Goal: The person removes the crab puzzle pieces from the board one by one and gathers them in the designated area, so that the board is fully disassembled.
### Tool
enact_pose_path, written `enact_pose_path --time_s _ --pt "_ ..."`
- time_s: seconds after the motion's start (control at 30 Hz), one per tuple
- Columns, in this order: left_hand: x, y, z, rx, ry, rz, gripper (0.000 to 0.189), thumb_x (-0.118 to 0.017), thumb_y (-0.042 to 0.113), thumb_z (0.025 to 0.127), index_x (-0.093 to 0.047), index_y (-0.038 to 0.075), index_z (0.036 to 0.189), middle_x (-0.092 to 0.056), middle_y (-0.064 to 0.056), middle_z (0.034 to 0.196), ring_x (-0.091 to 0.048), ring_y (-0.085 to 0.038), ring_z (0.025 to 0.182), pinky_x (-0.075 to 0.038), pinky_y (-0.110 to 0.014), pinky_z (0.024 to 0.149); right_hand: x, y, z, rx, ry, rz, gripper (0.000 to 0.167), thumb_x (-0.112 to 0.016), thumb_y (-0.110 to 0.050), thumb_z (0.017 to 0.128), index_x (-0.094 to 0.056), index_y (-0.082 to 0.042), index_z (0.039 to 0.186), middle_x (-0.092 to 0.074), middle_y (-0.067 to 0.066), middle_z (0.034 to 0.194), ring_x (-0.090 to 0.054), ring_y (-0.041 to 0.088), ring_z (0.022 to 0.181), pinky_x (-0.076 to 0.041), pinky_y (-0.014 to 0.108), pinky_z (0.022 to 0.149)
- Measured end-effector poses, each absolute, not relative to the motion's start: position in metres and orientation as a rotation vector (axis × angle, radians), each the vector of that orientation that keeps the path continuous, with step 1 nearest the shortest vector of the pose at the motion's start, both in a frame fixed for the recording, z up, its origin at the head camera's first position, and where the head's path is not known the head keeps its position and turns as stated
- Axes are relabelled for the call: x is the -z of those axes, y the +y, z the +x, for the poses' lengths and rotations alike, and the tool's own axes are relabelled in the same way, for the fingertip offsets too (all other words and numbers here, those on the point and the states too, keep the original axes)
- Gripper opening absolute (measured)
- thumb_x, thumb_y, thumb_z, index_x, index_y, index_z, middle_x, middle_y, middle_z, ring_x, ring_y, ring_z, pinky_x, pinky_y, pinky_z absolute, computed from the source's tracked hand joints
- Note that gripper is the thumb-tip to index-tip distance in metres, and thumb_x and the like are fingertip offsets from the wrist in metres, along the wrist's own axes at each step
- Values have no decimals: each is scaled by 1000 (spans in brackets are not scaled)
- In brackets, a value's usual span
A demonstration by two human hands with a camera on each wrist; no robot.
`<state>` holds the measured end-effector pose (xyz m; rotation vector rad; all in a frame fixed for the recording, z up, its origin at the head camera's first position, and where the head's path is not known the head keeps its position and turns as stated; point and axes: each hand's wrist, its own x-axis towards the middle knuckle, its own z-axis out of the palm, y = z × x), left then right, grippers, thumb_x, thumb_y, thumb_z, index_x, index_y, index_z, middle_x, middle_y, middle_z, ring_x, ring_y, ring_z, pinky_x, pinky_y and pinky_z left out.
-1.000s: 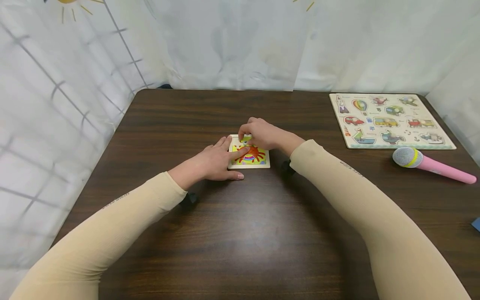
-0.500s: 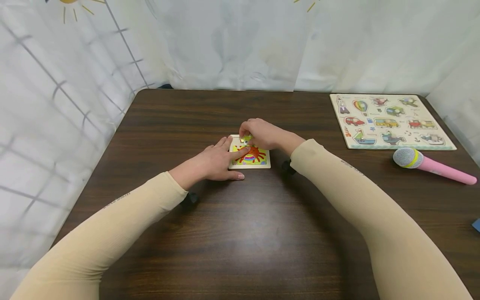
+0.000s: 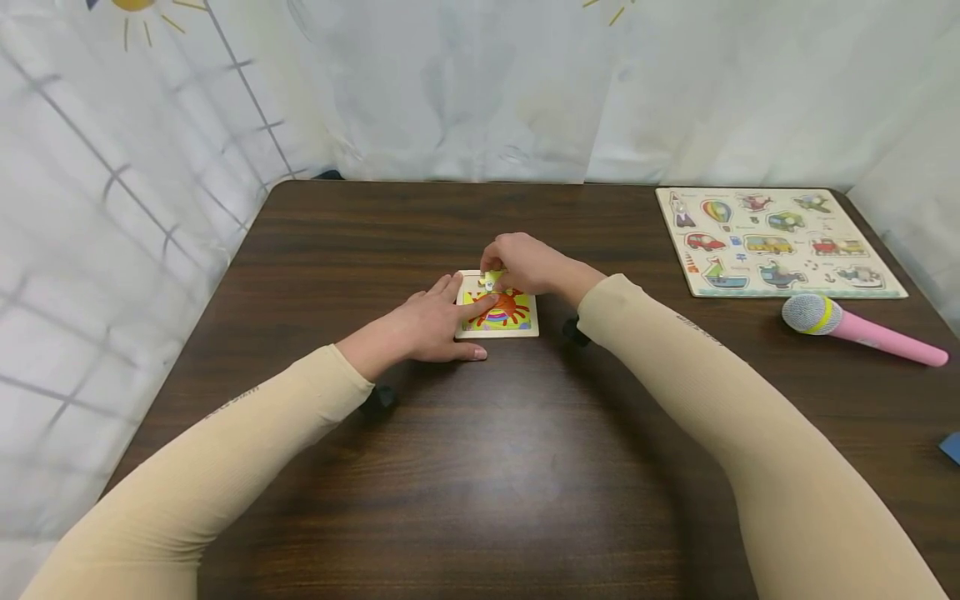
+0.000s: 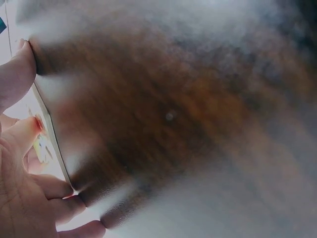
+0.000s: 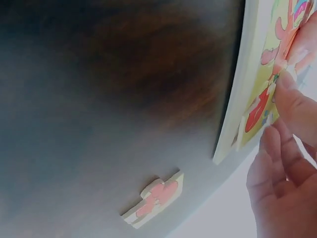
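right hand (image 3: pixel 525 264): yellow piece (image 3: pixel 492 279) pinched between fingertips | left hand (image 3: pixel 427 323): spread, forefinger on crab puzzle (image 3: pixel 512 314)

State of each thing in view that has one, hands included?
Crab jigsaw puzzle: lying flat, incomplete
Yellow puzzle piece: pinched, seating unclear
Red-printed puzzle piece: loose, face up on the table
Left hand: fingers spread, index on the puzzle
Right hand: pinching the yellow puzzle piece
Vehicle puzzle board: lying flat
Pink microphone: lying on its side
Blue object: cut off, unclear
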<state>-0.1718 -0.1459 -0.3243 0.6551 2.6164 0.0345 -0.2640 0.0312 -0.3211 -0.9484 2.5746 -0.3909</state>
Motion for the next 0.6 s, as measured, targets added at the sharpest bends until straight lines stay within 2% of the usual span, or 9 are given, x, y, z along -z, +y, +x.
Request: enact_pose_path --time_s 0.2,0.37,0.6 --pt "325 -146 -172 -29 2624 661 87 -62 61 94 -19 33 164 -2 -31 169 -8 -46 158 -31 -66 117 319 31 -265 384 2557 -928 28 -74 -12 94 -66 -9 121 -67 12 120 -61 27 108 -53 39 97" --pt "325 -146 -171 -31 2627 661 86 -63 60 94 -20 33 164 -2 -31 169 -8 -46 158 -31 -65 117 319 32 -265 357 2564 -873 29 -73 -16 95 -65 -8 122 -66 12 121 -61 26 108 -52 39 99" --pt "322 -143 -171 -26 2609 634 88 -63 59 94 -17 34 165 -1 -31 169 -7 -46 158 -30 -67 117 317 36 -264 442 2523 -841 28 -72 -14 96 -63 -10 122 -64 13 120 -58 27 106 -53 38 96"
